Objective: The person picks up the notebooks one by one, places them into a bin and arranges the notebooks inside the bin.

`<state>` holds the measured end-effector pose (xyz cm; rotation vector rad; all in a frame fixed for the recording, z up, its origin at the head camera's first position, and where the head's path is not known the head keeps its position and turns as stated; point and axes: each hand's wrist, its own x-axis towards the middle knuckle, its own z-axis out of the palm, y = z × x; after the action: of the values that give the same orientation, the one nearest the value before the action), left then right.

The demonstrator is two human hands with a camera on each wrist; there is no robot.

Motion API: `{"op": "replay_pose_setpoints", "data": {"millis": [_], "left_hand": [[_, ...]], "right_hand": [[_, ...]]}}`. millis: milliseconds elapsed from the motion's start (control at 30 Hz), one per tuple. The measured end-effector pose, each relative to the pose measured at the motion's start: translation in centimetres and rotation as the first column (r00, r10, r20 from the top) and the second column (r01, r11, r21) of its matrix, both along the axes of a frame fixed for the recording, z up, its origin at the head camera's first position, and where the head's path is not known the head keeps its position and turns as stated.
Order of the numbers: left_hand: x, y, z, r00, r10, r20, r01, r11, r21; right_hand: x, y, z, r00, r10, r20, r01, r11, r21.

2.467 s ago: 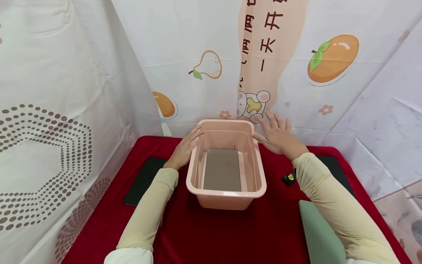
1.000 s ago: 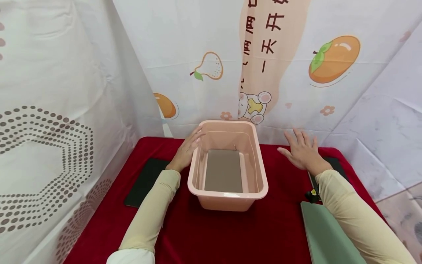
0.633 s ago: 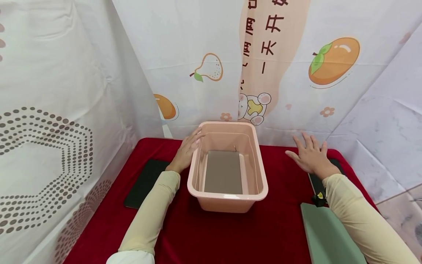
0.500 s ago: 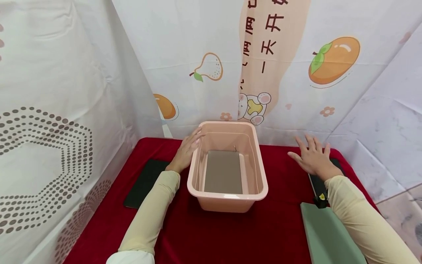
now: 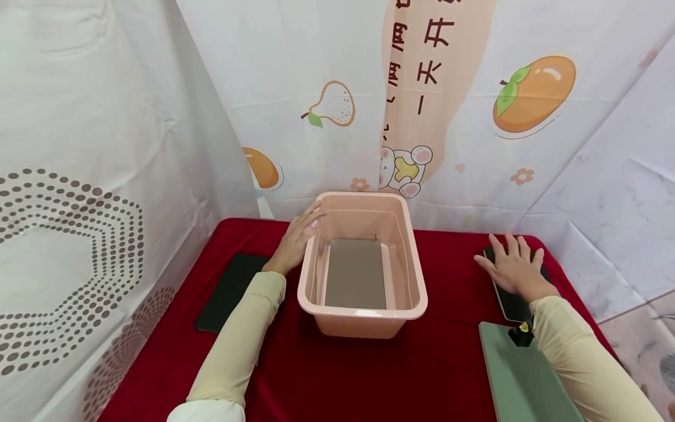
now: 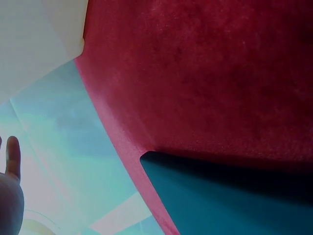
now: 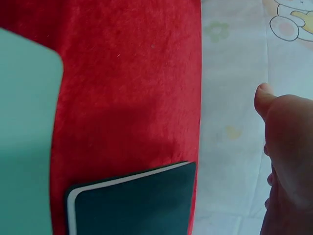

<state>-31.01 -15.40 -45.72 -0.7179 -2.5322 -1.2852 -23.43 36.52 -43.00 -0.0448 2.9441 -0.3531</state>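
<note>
A pink plastic tub (image 5: 364,313) stands mid-table, with a flat grey-brown rectangle (image 5: 355,272), notebook-like, on its floor. My left hand (image 5: 292,243) is at the tub's far left rim, its fingers extended and lapping over the edge. Over at the right, my right hand (image 5: 512,271) spreads its fingers above a dark-covered notebook (image 5: 514,305) and holds nothing. White page edges of that dark notebook (image 7: 142,200) show in the right wrist view, where the hand (image 7: 288,147) appears raised off it. A green notebook (image 5: 522,369) lies nearer, partly under the right forearm.
A dark flat notebook-like thing (image 5: 232,290) lies left of the tub, partly behind the left arm. Red cloth (image 5: 390,375) covers the table. Printed white curtains (image 5: 316,53) hang close behind and on the left. A small black thing with a yellow mark (image 5: 522,333) sits at the right cuff.
My right hand has moved from the tub's right rim out to the right and nearer, down over the dark notebook. My left hand and the tub have stayed put.
</note>
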Motion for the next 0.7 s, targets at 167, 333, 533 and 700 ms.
{"op": "replay_pose_setpoints", "data": {"millis": [167, 333, 533, 700], "left_hand": [[-0.1, -0.1, 0.0, 1.000, -0.010, -0.019, 0.010, 1.000, 0.010], [-0.3, -0.3, 0.0, 0.999, -0.016, -0.027, 0.017, 1.000, 0.020], [-0.4, -0.3, 0.0, 1.000, -0.009, -0.012, 0.009, 1.000, 0.013], [-0.2, 0.0, -0.1, 1.000, -0.011, -0.005, 0.011, 1.000, 0.011]], "right_hand": [[0.7, 1.2, -0.6, 1.000, -0.026, 0.000, 0.026, 1.000, -0.016], [0.9, 2.3, -1.4, 0.999, -0.052, 0.008, 0.052, 0.998, -0.039], [1.1, 3.7, -2.4, 0.994, -0.091, 0.054, 0.095, 0.994, -0.059], [1.7, 4.8, -3.5, 0.991, -0.110, 0.077, 0.116, 0.990, -0.076]]}}
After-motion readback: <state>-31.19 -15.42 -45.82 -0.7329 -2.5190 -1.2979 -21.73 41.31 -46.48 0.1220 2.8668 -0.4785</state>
